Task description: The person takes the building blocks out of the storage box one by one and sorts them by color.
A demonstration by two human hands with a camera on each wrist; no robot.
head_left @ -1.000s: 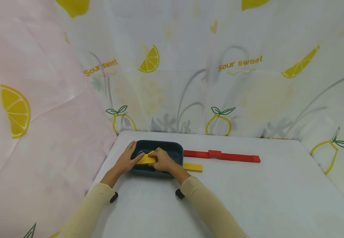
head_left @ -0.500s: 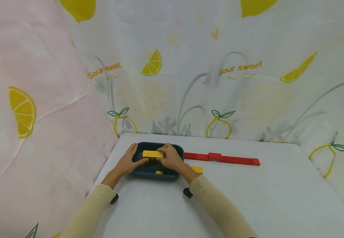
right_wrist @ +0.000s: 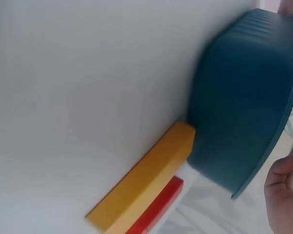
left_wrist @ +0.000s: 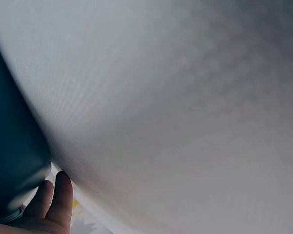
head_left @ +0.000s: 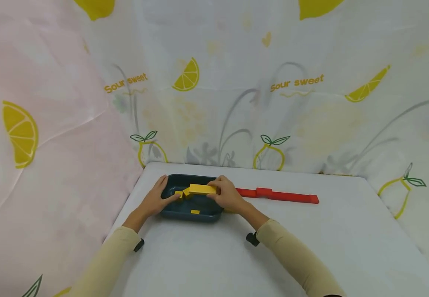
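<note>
My right hand [head_left: 230,194] pinches a long yellow block [head_left: 202,189] by its right end, over the right part of a dark blue tray [head_left: 169,214]. My left hand [head_left: 154,200] holds the tray's left end, with the thumb reaching inside and the fingers along the outer wall. Inside lie a small yellow block [head_left: 195,212] near the front, another yellow block [head_left: 179,194] by the left thumb, and a tilted yellow block [head_left: 186,192]. In the right wrist view, only part of the right hand [right_wrist: 284,192] shows, and the block it pinches is out of frame.
A yellow block [right_wrist: 146,178] lies on the white table beside the tray's right end, mostly hidden behind my right hand in the head view. Behind it, a line of red blocks [head_left: 292,197] stretches right. A lemon-print cloth [head_left: 221,82] hangs at the table's back.
The right hand has lifted the yellow block from inside the tray and carried it rightward. The pieces it covered now show. The left hand stays at the tray's left end.
</note>
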